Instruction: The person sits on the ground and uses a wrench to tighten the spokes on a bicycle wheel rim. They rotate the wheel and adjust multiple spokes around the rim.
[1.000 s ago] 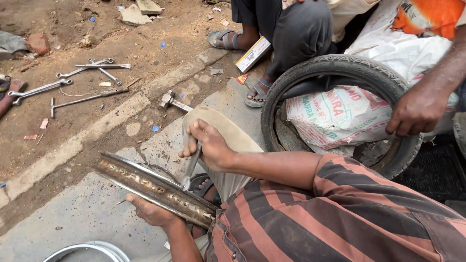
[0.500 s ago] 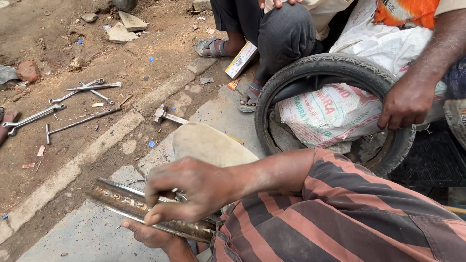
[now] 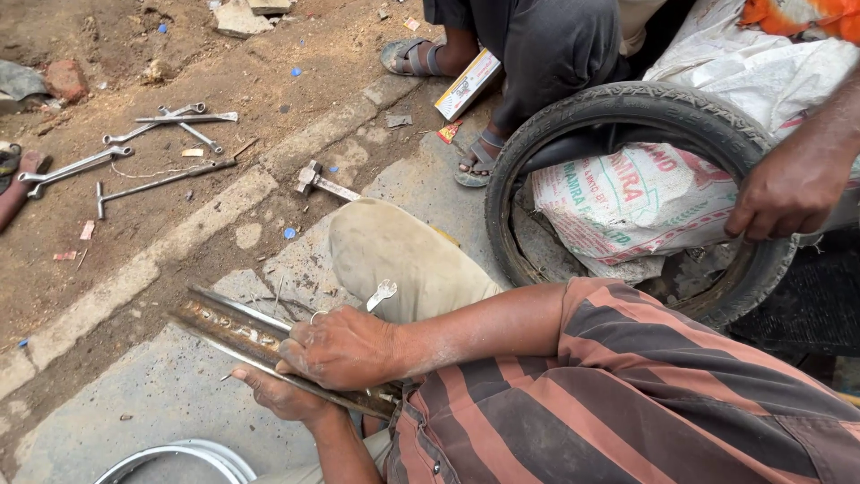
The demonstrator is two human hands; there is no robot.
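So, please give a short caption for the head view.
Both hands, right hand above left hand, grip a rusty wheel rim.

A wheel rim (image 3: pixel 242 333) is being held across the lap, with the right hand (image 3: pixel 340 348) resting on top of it and the left hand (image 3: pixel 282 396) pressed beneath. A small spanner (image 3: pixel 381 294) is lying on the knee (image 3: pixel 403 260) just behind the hands. A hammer (image 3: pixel 324 183) is lying on the pavement beyond the knee, and wrenches (image 3: pixel 134 157) are scattered on the dirt to the left. A tyre (image 3: pixel 627 188) is being steadied to the right by another person's hand (image 3: pixel 788 197), with a sack (image 3: pixel 627 202) sitting inside it.
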